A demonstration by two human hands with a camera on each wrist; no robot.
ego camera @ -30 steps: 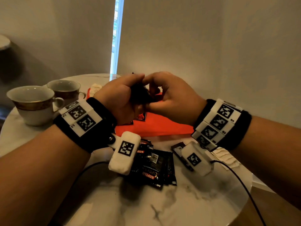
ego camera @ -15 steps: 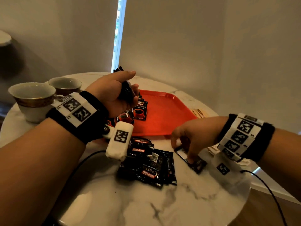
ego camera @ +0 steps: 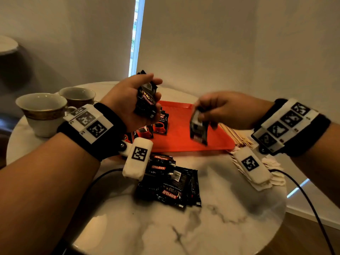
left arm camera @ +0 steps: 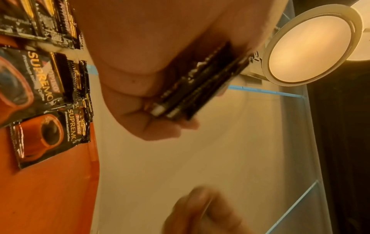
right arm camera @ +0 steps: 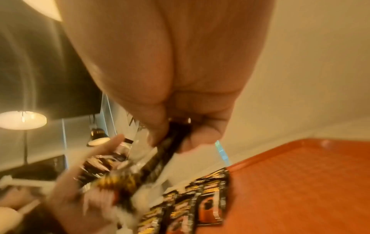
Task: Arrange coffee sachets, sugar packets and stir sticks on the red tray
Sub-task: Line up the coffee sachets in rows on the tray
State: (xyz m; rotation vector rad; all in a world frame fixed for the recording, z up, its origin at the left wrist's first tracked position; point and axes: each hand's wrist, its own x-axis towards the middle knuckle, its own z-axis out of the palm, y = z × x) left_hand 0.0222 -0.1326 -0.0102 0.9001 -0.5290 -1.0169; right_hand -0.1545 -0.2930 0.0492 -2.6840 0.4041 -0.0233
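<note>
My left hand [ego camera: 141, 96] grips a small bundle of black coffee sachets [ego camera: 146, 97] upright above the left end of the red tray [ego camera: 184, 129]; the bundle's edge shows in the left wrist view [left arm camera: 198, 82]. My right hand [ego camera: 207, 111] pinches one black sachet [ego camera: 198, 129] by its top and holds it hanging over the tray's middle, blurred in the right wrist view [right arm camera: 166, 155]. Several sachets [ego camera: 160, 126] lie in a row on the tray's left side [left arm camera: 48, 136]. A loose pile of sachets [ego camera: 169, 183] lies on the marble table in front of the tray.
Two white cups [ego camera: 44, 111] stand at the left behind my left wrist. Wooden stir sticks [ego camera: 237, 135] lie right of the tray, and white sugar packets [ego camera: 265, 173] sit under my right wrist. Cables run off both wrists over the round table's [ego camera: 184, 232] front.
My right hand picked a sachet off the table at the right and lifted it over the tray. My left hand rose slightly with its bundle.
</note>
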